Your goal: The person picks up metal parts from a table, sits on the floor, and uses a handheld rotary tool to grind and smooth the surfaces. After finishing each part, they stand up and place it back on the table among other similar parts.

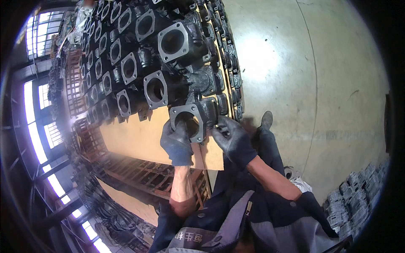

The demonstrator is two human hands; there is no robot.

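Black casting held between two gloved hands at the near end of a row

Nearest is the person's dark jacket (225, 225) with grey panels, its sleeves ending above two bare forearms. Dark work gloves cover both hands. The left hand (176, 145) grips the casting (203, 114) at its square flange, some of its fingers (182, 127) reaching into the round bore and the others around the lower left edge, clamped on the metal. The right hand (235, 142) has its fingers curled together on the casting's right end. This piece is just over the near end of a tan board (141, 131); whether it rests there cannot be told.

Just beyond, a neighbouring casting (163, 99) sits close by, and many more black castings (131, 69) stand in rows on the board, flanges and bores facing left. Below the board's left side are brown slatted frames (139, 175). To the right lies the pale floor (337, 84), with a dark shoe (266, 120) on it; grey stacked parts (356, 200) fill the lower right. Farthest off, bright windows (41, 33) line the left wall.
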